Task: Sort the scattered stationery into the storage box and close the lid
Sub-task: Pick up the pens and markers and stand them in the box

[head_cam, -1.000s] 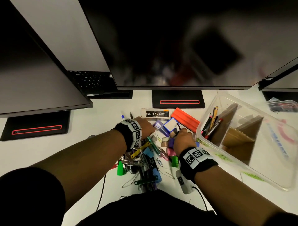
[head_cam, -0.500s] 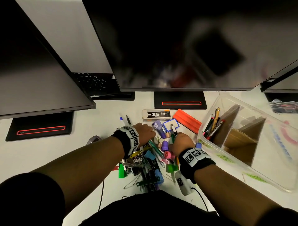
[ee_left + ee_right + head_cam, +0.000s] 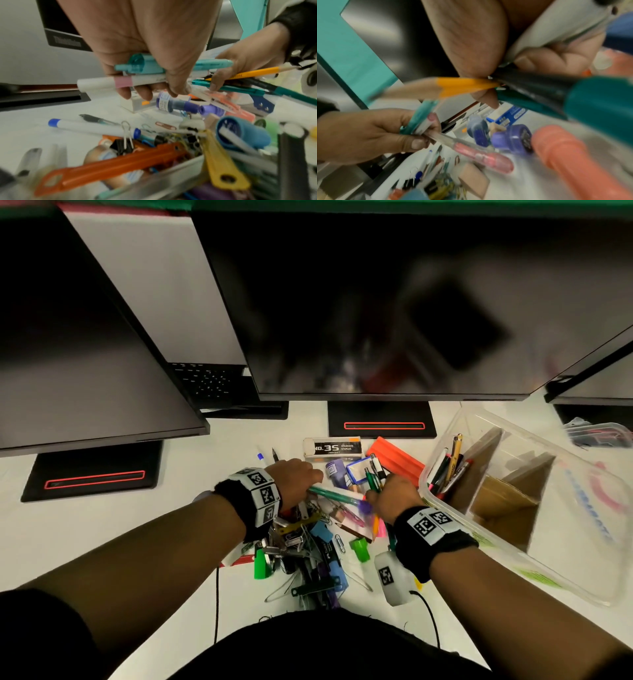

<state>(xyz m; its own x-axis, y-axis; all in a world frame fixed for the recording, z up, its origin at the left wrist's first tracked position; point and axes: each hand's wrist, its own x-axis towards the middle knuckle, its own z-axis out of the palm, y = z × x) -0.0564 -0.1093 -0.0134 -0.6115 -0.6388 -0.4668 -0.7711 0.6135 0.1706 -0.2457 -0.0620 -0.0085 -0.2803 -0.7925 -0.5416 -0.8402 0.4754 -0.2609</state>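
A heap of stationery (image 3: 308,546) lies on the white desk in front of me. My left hand (image 3: 296,479) grips a teal pen (image 3: 142,65) and a white marker with a pink band (image 3: 120,82) just above the heap. My right hand (image 3: 390,496) grips a bundle of pens with a yellow pencil (image 3: 453,86) and a green pen (image 3: 371,479). The clear storage box (image 3: 513,553) stands open to the right, with cardboard dividers and several pens (image 3: 448,467) in its left compartment.
Three dark monitors (image 3: 376,302) overhang the desk at the back, their bases (image 3: 382,421) on it. A staples box (image 3: 332,448), an orange block (image 3: 395,458), binder clips (image 3: 122,146) and a blue-capped marker (image 3: 92,127) lie around. A second plastic container (image 3: 603,433) sits far right.
Both hands have closed round pens and lifted them off the heap. The right hand's bundle now sticks up towards the box.
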